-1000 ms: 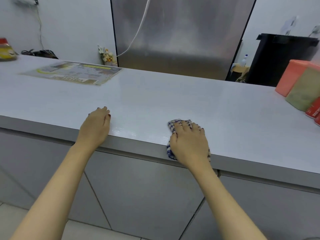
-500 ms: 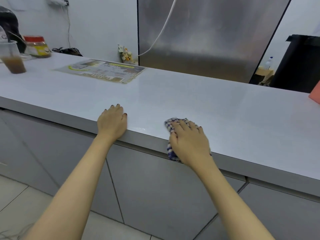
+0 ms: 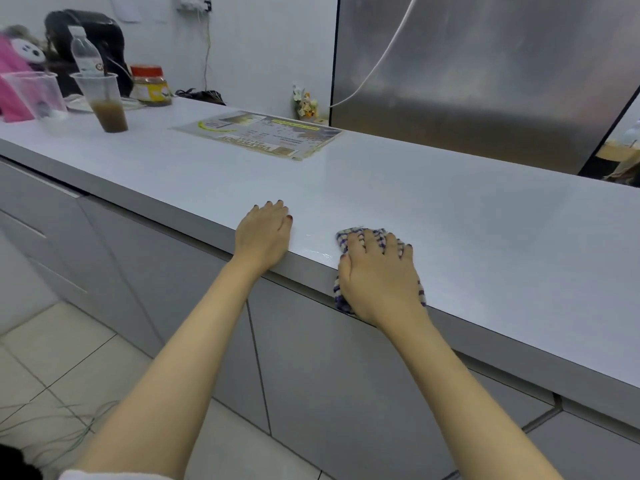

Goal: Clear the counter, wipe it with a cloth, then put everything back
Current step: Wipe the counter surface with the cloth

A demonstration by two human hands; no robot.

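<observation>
Two hands lie palm down at the near edge of the counter (image 3: 467, 244), close together but not touching. The right hand (image 3: 377, 275) presses flat on the cloth (image 3: 349, 234), fingers slightly spread and laid over the bunched fabric. The blue-and-white checked cloth shows past the fingertips and at the left of the palm, where it folds down over the counter's front edge. The left hand (image 3: 265, 237) holds nothing: its fingers are straight and close together on the bare surface, with the wrist at the edge. Between the two hands a thin wet streak (image 3: 317, 251) shines on the white top.

Further back, a printed sheet (image 3: 259, 135) lies flat near the wall, and beside its far right corner stands a small ornament (image 3: 304, 105), close to a brushed steel panel (image 3: 485, 81). A white cable (image 3: 381, 60) hangs across that panel.

At the far left end the other things are grouped – a clear cup with brown drink (image 3: 108, 105), an empty clear cup (image 3: 33, 95) to its left, a red-lidded jar (image 3: 150, 86) behind, and a water bottle (image 3: 85, 55). A black bag (image 3: 104, 36) and something pink (image 3: 10, 88) sit behind them.

Below the counter run grey cabinet doors (image 3: 346, 375), with pale floor tiles (image 3: 52, 358) at lower left
</observation>
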